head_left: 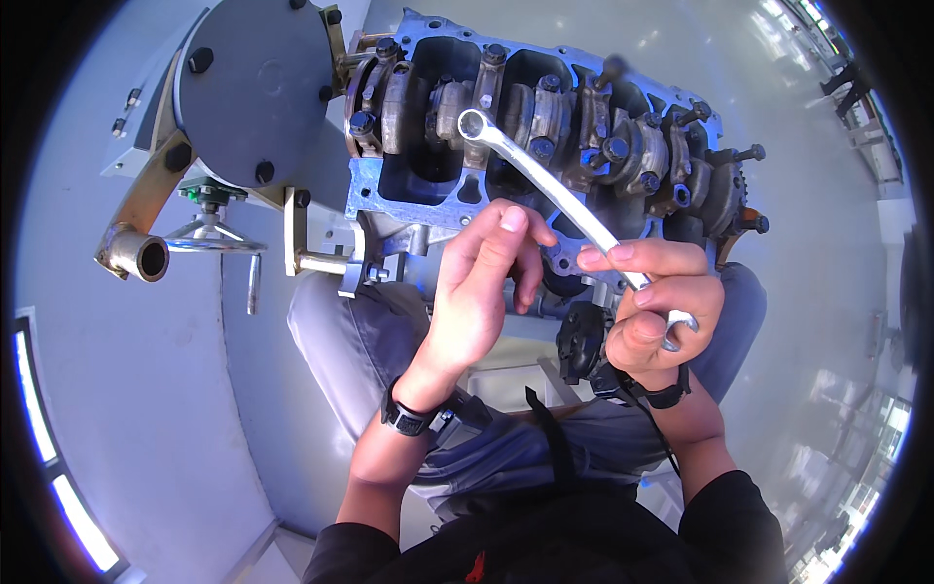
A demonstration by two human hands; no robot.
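Observation:
A silver combination wrench [556, 195] is gripped near its open-jaw end by my right hand [666, 307], fingers wrapped around the shank. Its ring end points up and left, in front of an engine block [404, 200] with an exposed crankshaft [520, 115] and bearing caps. My left hand [482, 273] is raised at the block's near edge, left of the wrench and apart from it. Its fingers are loosely curled and apart, with nothing visible in them. Several dark bolts [615, 149] stand up from the caps, some at the right end higher than others.
The block is fixed to a stand with a round grey plate [258, 88] at left. A brass-coloured arm with a tube end [136, 251] and a handwheel [216, 245] stick out there. My knees flank the block's near side. Pale floor [798, 243] extends to the right.

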